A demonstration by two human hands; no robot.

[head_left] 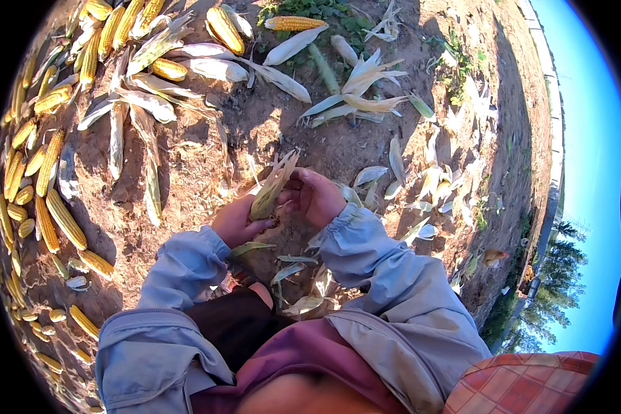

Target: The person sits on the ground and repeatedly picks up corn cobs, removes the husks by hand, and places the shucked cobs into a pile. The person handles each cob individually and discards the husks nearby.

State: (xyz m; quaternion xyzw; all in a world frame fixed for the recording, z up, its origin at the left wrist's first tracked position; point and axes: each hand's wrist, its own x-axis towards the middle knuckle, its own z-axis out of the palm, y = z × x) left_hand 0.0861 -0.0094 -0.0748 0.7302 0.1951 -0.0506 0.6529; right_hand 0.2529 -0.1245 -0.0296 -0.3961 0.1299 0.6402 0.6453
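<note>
In front of me my left hand (236,221) holds an ear of corn (272,192) still wrapped in its pale green husk. The thumb lies across the ear's lower end, and the husk tip points up and away. Close against the ear's right side is my right hand (317,199), its fingers curled inward toward the husk. Whatever those fingers pinch is hidden. Below my hands, loose husk leaves (303,303) lie on the soil near my shoe.
Bare yellow corn ears (65,219) lie along the left and far left. Unhusked ears (214,69) lie ahead, beside a green plant (324,14). Stripped husks (435,181) are strewn to the right. A red checked cloth (524,383) shows at the lower right.
</note>
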